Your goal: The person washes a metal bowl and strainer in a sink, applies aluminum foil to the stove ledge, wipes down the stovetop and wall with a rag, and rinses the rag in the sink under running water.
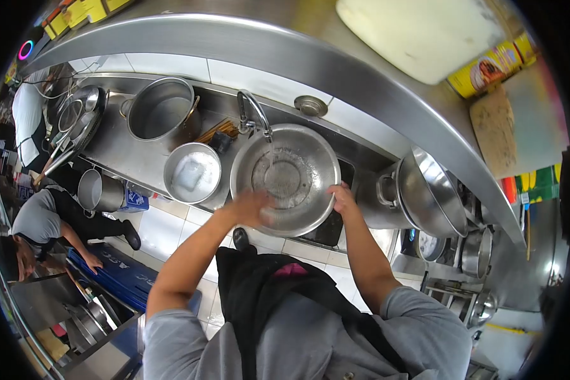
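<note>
A large metal bowl [285, 223] sits at the sink under a running faucet [253, 111], and water falls into it. Gripping the bowl's right rim is my right hand [342, 197], its fingers curled over the edge. My left hand [252, 208] is over the bowl's near left side, smeared by motion, so I cannot tell how its fingers are held. Some shallow water lies on the bowl's bottom. Left of the bowl stands a smaller metal pot [193, 147] with whitish, sudsy contents.
A tall stockpot [161, 107] stands on the steel counter [117, 149], near wooden sticks [218, 131]. More large bowls [427, 196] are stacked at right. A steel shelf [285, 44] overhangs the far side. Another person [41, 215] bends at left near a blue lid [117, 275].
</note>
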### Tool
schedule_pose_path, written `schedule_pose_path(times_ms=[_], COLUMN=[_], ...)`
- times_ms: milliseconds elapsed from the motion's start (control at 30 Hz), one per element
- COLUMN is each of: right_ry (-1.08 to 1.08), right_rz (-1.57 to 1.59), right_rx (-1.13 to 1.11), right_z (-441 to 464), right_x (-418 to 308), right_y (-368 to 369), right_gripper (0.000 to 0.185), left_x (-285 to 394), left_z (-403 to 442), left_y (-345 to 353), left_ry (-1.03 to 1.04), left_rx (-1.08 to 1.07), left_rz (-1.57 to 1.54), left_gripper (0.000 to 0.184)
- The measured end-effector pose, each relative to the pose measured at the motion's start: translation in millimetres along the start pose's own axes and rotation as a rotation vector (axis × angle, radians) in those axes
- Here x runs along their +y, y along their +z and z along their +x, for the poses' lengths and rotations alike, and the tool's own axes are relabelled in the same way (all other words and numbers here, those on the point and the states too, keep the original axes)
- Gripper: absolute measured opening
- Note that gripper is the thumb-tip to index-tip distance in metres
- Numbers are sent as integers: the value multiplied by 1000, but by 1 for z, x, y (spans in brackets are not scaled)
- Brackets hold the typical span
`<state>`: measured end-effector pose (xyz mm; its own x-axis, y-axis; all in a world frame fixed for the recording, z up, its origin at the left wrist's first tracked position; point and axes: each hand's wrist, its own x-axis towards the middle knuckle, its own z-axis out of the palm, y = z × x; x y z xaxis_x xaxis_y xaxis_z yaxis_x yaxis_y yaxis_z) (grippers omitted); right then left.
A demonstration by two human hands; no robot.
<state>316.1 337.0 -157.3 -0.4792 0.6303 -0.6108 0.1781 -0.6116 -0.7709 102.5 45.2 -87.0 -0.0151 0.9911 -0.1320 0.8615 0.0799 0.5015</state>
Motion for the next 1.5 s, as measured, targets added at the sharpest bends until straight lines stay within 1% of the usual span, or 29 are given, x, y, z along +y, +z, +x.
schedule_pose_path(times_ms=[33, 100, 133, 167, 200, 233, 267, 300, 367, 433, 467, 500, 533, 567, 600, 633, 700, 767, 833, 867, 900, 1000, 1067, 1133, 1200, 1267, 1333, 1400, 1500], right_ry=[-80, -164, -254, -348, -352, -596, -839, -846, -1044, -1106, -1221, -1302, -1248, -1196, -929, -918, -930, -1114, -1009, -1154, -1281, -1121, -1097, -1135, -1257, -1290, -1350, -1414, -1502], right_rz=[47, -10, -77, 15, 23, -98, -221, -210, -599, -715, -726, -764, -776, -673, -451, -474, -478, -621, -338, -529, -727, -792, -790, -859, -908, -879, -774, -699, -577], right_rx=[-51, -6, 32, -6, 0, 35, 76, 91, 205, 217, 191, 252, 303, 343, 247, 242, 245, 185, 290, 589, 898, 1117, 793, 791, 752, 743, 744, 768, 763], right_z=[-2, -18, -27, -63, -68, -70, -72, -85, -123, -147, -161, -173, -189, -210, -233, -247, -274, -308, -335, -343, -346, -339, -318, -313, -312, -315, -313, -310, -303], right_x=[5, 13, 12, -4, -3, -5, -9, -20, -44, -37, -35, -29, -25, -27, -34, -35, -53, -89, -112, -125, -141, -164, -151, -129, -115, -109, -106, -110, -111], right_y=[-3, -6, -3, 23, 32, 37, 39, 41, 42, 42, 42, 42, 40, 42, 41, 38, 30, 14, -16, -38, -61, -116, -148, -157, -169, -171, -170, -167, -170], right_gripper=[38, 38, 39, 35, 35, 33, 33, 33, 24, 15, 11, 10, 10, 11, 11, 10, 10, 22, 43, 45, 47, 52, 51, 47, 41, 41, 41, 44, 50], left_x=[-13, -5, -1, 14, 56, 80, 101, 119, 67, 28, -2, 7, 16, 14, 8, 8, 24, 30, 28, 29, 29, 26, 27, 51, 128, 193, 206, 214, 231], left_z=[25, 70, 102, 130, 139, 152, 142, 129, 97, 73, 87, 90, 97, 110, 117, 116, 119, 126, 132, 134, 138, 142, 145, 149, 146, 145, 168, 203, 256], left_y=[-6, 4, 43, 79, 91, 114, 123, 131, 166, 146, 192, 167, 138, 132, 136, 134, 131, 132, 137, 130, 119, 65, 16, -50, -123, -173, -192, -196, -193], left_ry=[-94, -211, -176, -137, -106, 116, 123, 129, -70, -408, -735, -767, -789, -731, -574, -421, -386, -275, -127, -90, -81, -88, -112, -163, -210, -255, -179, -205, -303], left_rx=[-3, 322, 445, 560, 675, 789, 711, 617, 274, 94, 443, 582, 684, 643, 626, 594, 543, 400, 157, 64, 30, 8, 18, 79, 184, 122, 95, 78, -32], left_rz=[-1, 468, 243, 12, -171, -512, -719, -924, -317, -205, -294, -756, -1229, -1202, -1487, -1767, -1796, -1950, -2110, -2133, -2109, -1928, -1738, -1388, -930, -949, -817, -775, -781], left_gripper=[55, 62, 63, 65, 61, 56, 53, 50, 48, 63, 74, 73, 73, 73, 69, 65, 58, 49, 45, 44, 44, 42, 42, 41, 41, 45, 47, 62, 63])
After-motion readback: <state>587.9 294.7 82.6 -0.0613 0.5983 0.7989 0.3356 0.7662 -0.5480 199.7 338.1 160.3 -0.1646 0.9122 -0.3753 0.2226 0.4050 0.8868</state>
